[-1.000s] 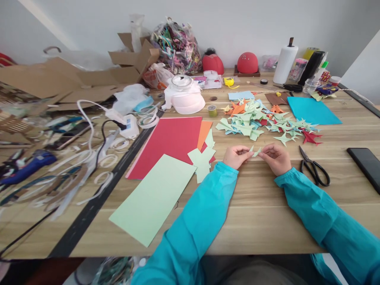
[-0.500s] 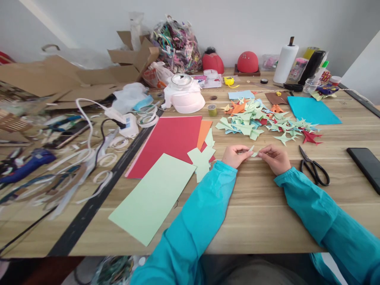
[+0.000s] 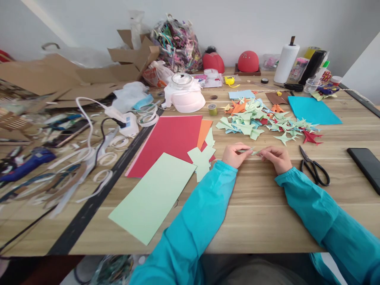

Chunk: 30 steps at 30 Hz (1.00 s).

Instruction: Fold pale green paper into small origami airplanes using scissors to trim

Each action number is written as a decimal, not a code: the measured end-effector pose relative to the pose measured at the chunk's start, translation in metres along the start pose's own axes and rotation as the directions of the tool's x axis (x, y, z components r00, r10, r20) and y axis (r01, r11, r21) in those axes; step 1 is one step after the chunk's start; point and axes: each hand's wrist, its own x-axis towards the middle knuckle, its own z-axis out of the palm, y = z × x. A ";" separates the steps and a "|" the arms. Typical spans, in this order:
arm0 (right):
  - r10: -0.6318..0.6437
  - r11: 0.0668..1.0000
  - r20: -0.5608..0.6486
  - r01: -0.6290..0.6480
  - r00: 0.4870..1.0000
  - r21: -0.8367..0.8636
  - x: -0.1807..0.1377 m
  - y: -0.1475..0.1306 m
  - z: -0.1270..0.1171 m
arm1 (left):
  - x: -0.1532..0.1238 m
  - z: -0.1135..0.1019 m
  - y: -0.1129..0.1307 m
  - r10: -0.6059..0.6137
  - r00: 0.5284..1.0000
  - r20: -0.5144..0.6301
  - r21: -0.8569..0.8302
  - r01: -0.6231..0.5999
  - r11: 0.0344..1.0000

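My left hand (image 3: 235, 155) and my right hand (image 3: 276, 158) rest on the wooden table (image 3: 261, 206), fingers pinched on a small folded light-green paper piece (image 3: 253, 151) held between them. Both arms wear teal sleeves. Just beyond the hands lies a heap of folded paper figures (image 3: 261, 120), mostly light green with some orange and red. Left of my left hand lie cut light-green scraps (image 3: 202, 160).
Black scissors (image 3: 314, 169) and a dark phone (image 3: 365, 165) lie to the right. A red sheet (image 3: 172, 140), an orange sheet (image 3: 204, 132) and a large light-green sheet (image 3: 152, 196) lie to the left, a blue sheet (image 3: 311, 110) at back right. Tape rolls, cables and cardboard clutter the left side.
The green piece's raised tips have dropped flatter between my fingers; both hands stay in place with small finger movements.
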 end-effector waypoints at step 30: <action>0.013 0.992 0.101 0.000 0.995 -0.125 0.006 0.010 -0.001 | 0.000 -0.006 -0.005 0.318 0.941 0.115 0.170 -0.334 0.927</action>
